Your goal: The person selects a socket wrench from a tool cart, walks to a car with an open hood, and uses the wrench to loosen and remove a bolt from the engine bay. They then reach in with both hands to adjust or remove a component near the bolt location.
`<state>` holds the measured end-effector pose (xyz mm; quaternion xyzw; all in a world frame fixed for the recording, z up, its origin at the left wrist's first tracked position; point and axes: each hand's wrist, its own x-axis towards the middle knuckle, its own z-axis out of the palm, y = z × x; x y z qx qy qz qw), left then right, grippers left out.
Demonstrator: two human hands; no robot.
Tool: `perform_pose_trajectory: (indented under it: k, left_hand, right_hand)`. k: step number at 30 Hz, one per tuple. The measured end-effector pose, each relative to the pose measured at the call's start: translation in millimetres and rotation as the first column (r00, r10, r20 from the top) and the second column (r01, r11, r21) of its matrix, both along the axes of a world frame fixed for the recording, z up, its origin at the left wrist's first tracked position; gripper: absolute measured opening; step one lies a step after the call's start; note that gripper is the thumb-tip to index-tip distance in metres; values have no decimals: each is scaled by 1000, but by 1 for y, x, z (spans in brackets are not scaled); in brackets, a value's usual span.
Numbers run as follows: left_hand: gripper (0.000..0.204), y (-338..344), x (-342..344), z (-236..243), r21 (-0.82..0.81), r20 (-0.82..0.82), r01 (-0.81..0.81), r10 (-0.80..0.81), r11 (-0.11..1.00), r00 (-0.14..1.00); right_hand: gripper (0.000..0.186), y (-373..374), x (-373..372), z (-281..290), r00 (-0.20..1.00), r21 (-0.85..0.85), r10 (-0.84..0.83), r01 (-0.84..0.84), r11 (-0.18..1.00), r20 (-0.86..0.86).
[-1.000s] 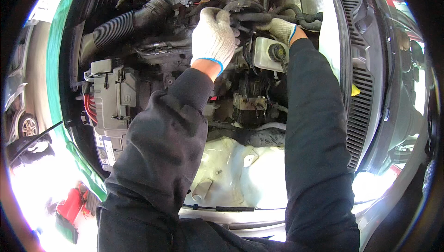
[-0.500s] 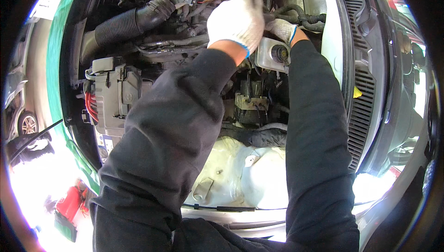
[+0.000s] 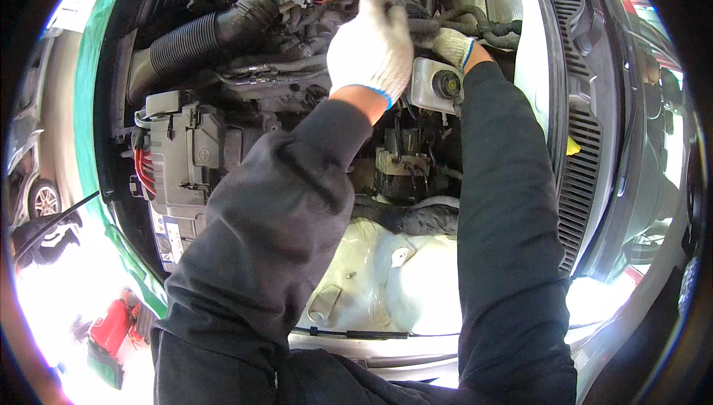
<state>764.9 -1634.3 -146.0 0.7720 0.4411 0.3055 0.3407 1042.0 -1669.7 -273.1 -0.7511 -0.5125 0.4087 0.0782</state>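
My left hand (image 3: 370, 52), in a white knit glove with a blue cuff edge, is over the middle of the engine bay. Its fingers look curled and slightly smeared, and what they hold, if anything, is hidden beneath. To its right my right hand (image 3: 448, 47), gloved the same way, reaches in beside a black hose (image 3: 424, 26); its fingertips are out of sight. Just below the right hand sits a translucent fluid reservoir (image 3: 431, 87) with a black cap (image 3: 446, 84). Pipes and wiring (image 3: 278, 70) run to the left of my left hand.
A ribbed black intake hose (image 3: 186, 39) lies at the upper left, above a dark fuse box (image 3: 186, 145) with red cables. A metal block with lines (image 3: 401, 167) sits lower in the bay. Green covering (image 3: 88, 108) hangs over the left edge; a slotted cowl (image 3: 583, 152) borders the right.
My left hand has drawn back toward me and slightly left, uncovering engine parts at the top. My right hand stays near the hose and reservoir, with more of its glove showing.
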Motion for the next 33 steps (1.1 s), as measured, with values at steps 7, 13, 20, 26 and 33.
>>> perform_pose_trajectory:
  k: [7,13,20,26,33]
  left_hand:
    - [34,16,16,8,4,54,46,-46,999,997]
    - [24,14,-26,-18,-405,244,65,40,912,969]
    - [28,14,-24,-7,-181,138,45,-20,982,990]
    - [29,27,15,6,172,-68,122,-112,977,991]
    - [20,12,-30,-21,-566,264,89,78,820,961]
  right_hand:
    - [33,4,14,-25,996,62,-14,20,998,-84]
    - [30,-2,12,-12,925,5,-141,152,988,-354]
    - [31,-5,-1,-3,876,-94,-320,307,947,-362]
    - [36,2,11,-13,993,78,113,-112,991,-14]
    - [36,-2,-12,11,917,-102,-318,302,948,-241]
